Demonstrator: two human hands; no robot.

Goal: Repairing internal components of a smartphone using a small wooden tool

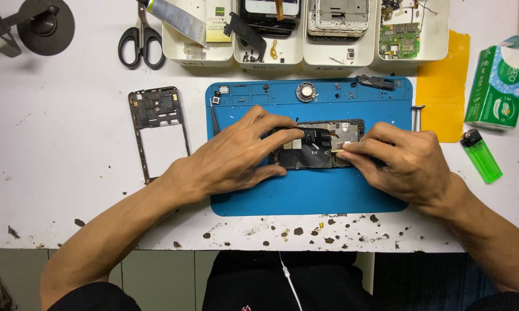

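Phone [317, 144] mid-mat [305, 198], margins free; left hand [236, 152] presses it flat, right hand [400, 161] pinches one thin tool [335, 151].

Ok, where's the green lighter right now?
In the head view the green lighter lies on the white table, far right, just below the green tissue pack and right of the right hand.

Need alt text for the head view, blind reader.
Two hands work on an opened phone on a blue mat: left hand steadies it, right hand pinches a small part at its edge. A bare phone frame lies left.
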